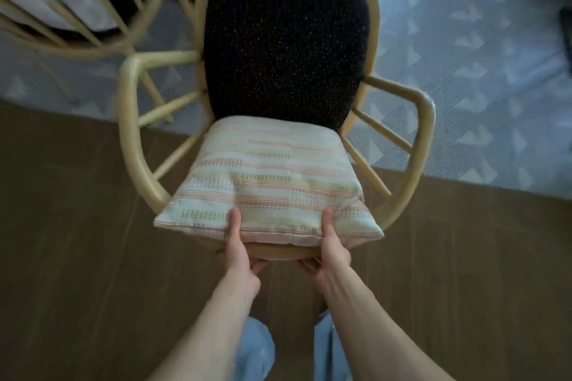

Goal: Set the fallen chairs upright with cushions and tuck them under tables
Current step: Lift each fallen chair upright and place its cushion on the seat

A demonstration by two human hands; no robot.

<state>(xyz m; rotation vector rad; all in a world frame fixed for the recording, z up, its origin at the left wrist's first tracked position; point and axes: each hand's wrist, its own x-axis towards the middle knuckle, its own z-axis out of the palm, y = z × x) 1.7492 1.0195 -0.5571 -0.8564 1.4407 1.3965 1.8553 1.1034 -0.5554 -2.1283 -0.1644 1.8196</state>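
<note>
On the upright chair point(280, 49) before me, both hands, left hand point(240, 252) and right hand point(332, 249), pinch soft cushion point(269, 185) and stiff seat rim together; the light frame should lift easily.

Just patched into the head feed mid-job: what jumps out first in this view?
Dead centre stands an upright rattan armchair with a dark speckled backrest, a striped cushion lying on its seat. At the cushion's near edge the left hand and right hand grip the front of the seat, thumbs on the cushion. Top left, blurred, is part of a second rattan chair, at the edge of a pale patterned rug.
</note>
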